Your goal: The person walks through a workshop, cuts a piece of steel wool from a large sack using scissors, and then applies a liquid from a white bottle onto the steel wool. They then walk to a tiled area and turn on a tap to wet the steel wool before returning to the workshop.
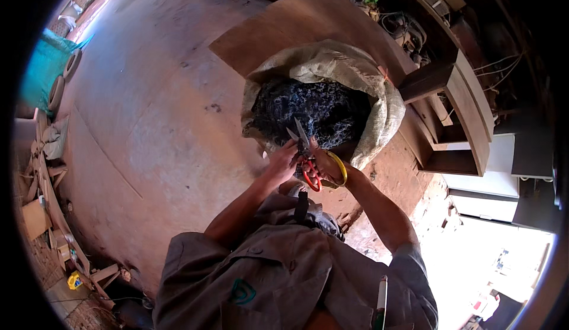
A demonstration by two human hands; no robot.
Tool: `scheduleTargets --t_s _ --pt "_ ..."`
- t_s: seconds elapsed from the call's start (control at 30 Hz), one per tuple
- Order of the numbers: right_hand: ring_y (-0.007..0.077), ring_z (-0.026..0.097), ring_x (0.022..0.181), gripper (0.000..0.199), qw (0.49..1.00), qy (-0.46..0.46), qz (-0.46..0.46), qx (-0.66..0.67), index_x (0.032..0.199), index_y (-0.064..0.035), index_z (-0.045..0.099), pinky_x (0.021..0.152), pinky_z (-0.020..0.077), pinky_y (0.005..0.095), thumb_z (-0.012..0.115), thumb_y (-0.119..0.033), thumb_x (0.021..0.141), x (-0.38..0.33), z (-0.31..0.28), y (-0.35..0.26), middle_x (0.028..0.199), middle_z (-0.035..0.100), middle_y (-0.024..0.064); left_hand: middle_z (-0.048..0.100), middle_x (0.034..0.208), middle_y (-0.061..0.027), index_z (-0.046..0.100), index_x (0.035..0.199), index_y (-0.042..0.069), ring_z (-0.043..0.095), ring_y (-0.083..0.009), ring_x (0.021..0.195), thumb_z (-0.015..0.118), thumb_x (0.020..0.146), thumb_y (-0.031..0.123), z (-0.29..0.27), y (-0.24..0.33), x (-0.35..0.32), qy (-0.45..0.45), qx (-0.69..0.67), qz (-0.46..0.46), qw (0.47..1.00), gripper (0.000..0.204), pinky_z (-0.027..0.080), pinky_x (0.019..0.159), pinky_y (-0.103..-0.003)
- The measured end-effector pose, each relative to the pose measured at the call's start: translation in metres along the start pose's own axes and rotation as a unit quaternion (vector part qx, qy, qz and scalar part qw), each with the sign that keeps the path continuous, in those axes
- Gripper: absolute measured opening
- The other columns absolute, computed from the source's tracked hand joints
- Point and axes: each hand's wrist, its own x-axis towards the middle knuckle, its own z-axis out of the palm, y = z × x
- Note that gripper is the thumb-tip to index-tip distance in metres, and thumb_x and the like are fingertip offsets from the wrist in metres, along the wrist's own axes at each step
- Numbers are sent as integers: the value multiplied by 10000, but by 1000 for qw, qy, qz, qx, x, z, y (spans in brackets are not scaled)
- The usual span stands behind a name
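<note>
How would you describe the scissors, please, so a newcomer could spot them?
Find the pale sack of dark material. At its near rim, the right hand holds the scissors. Red handles and parted blades distinguish them from the yellow bangle.

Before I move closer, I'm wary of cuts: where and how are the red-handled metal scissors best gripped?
Likely by the red loop handles, from the near right, where the right hand holds them: the red-handled metal scissors point their parted blades forward, toward the pale woven sack.
</note>
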Motion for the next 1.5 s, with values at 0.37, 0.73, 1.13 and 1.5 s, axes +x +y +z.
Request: scheduleTargets --t_s 0.37,0.73,1.13,1.5 --pt "96 337 465 716 999 3 -15 -31 726 -114 501 433 278 249 319 -789 881 -14 -1 5 589 390 -33 587 1060 -164 578 1165 32 606 -389 946 539 807 -106 -3 11 2 -29 46 -22 998 385 516 787 -410" --pt "86 411 520 686 997 14 -11 -69 859 -91 531 467 356 232 308 -737 921 -21 3 10 643 428 -28 618 1013 -149 631 1144 73 640 -371 820 576 803 -57 -8 13 -5 -20 104 5 994 369 530 660 -412" --pt "64 496 650 476 969 -41 -34 -241 1138 -103 521 493 415 214 394 -540 1000 -61 -12 59 825 526 -6 580 996 -108 631 1028 -16 591 -188 870 599 877 -16 -88 59 -61 182 99 -78 975 155 478 749 -307" --pt "99 482 634 631 974 -122 -187 -48 1113 -42 527 581 406 240 343 -630 976 -23 54 3 774 513 4 612 1127 -122 620 928 -22 606 -218 1022 651 808 -18 -77 121 -50 176 -227 -94 953 125 457 922 -340"
